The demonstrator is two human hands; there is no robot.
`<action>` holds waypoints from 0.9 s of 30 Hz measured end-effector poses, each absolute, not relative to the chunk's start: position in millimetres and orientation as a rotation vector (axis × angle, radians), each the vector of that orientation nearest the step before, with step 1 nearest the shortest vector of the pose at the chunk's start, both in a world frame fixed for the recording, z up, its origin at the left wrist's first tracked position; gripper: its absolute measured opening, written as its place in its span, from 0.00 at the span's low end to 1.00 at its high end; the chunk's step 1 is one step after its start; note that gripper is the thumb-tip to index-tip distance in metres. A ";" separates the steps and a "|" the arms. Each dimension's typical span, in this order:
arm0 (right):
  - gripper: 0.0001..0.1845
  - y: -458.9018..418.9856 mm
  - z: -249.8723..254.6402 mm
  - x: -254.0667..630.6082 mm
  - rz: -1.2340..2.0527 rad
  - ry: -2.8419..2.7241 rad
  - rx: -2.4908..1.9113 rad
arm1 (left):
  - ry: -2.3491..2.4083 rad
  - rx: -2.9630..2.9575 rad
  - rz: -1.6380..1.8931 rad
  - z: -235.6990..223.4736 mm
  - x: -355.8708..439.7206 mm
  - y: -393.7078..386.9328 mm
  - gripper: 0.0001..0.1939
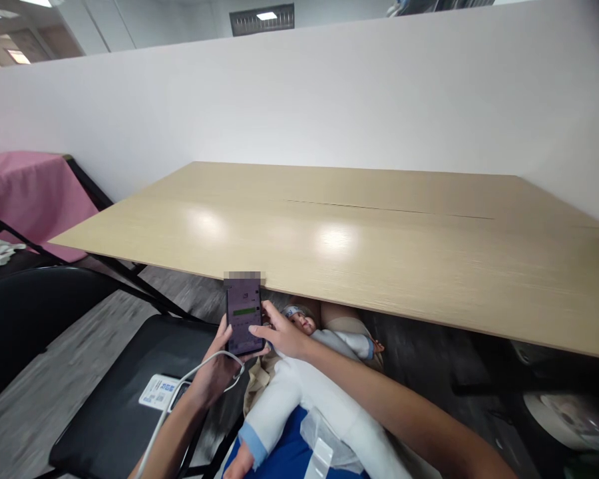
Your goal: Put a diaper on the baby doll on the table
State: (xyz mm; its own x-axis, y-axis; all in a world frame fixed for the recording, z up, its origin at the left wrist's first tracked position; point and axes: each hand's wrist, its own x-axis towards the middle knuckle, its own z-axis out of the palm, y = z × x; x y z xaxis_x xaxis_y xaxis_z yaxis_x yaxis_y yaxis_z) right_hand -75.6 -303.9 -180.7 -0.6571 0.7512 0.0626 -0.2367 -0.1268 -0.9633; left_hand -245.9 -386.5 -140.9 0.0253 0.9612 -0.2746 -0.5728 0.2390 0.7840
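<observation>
A dark, flat phone (pixel 244 320) sits between two bare hands, above a doll (pixel 324 386) in white clothes.
At far left, smooth pink cloth (pixel 34 193) hangs in folds; nearer, a black chair seat (pixel 124 366) with rounded corners bears a flat white card (pixel 157 392) with blue print. A thin white cable (pixel 154 432) curves up and loops by the left hand (pixel 221 369), which is closed around the phone's left side and lower edge. The right hand (pixel 285 334) grips the other side — thumb over the glossy screen, a finger along the edge. Below lie the doll's blue-cuffed limbs and crinkled clear plastic (pixel 324 436) — the pale, wood-grained table (pixel 404 259) stretches off rightward.
</observation>
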 end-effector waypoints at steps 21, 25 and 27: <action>0.23 -303.8 -177.5 -77.3 1.795 -1.455 -0.683 | 0.850 0.448 1.298 -146.6 -247.1 -387.5 0.35; 0.23 -302.8 -177.2 -76.5 1.807 -1.459 -0.666 | 0.903 0.475 1.304 -145.9 -243.0 -385.5 0.34; 0.23 -303.1 -177.1 -76.4 1.809 -1.465 -0.664 | 0.949 0.493 1.301 -144.9 -241.3 -385.0 0.34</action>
State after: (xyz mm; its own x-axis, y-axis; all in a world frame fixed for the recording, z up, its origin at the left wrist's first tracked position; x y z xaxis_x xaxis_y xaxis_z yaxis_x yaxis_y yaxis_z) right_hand -76.4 -303.1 -177.1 -0.6196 0.7839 0.0408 -0.2028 -0.1097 -0.9731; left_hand -241.3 -385.0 -144.9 -0.0180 0.9511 -0.3082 -0.5837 0.2403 0.7756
